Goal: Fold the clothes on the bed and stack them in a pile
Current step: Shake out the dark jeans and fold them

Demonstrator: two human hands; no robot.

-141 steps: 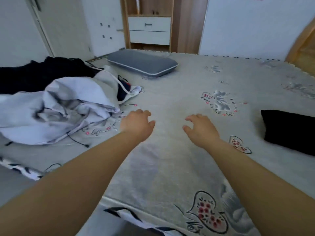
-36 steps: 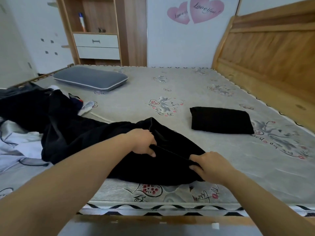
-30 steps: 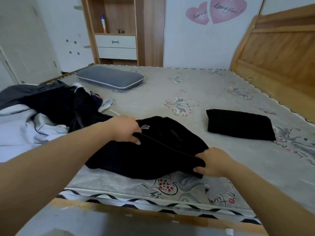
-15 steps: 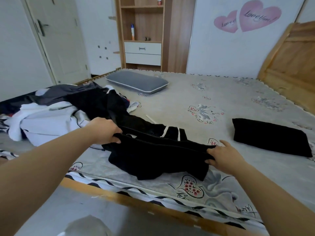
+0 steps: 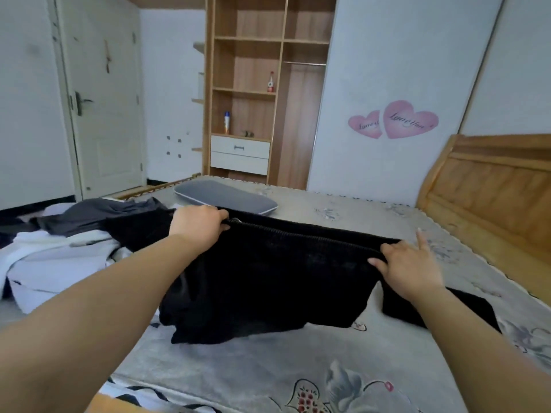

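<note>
Black garment: raised from bed by its ribbed edge.
Lifted since 0.5 s ago; gripped by left hand, pinched by right hand, index finger extended. Folding not yet begun; 1 folded black item lies behind.

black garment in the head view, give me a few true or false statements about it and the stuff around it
1. Both hands grip the black garment along its top edge. True: the left hand and right hand each hold an end.
2. The garment lies flat and folded on the bed. False: it is held up, its lower part draping onto the bed.
3. A grey pillow lies beyond the garment. True.
4. The unfolded clothes pile sits to the person's right. False: it is on the left.
5. The wall hearts are blue. False: they are pink.
</note>
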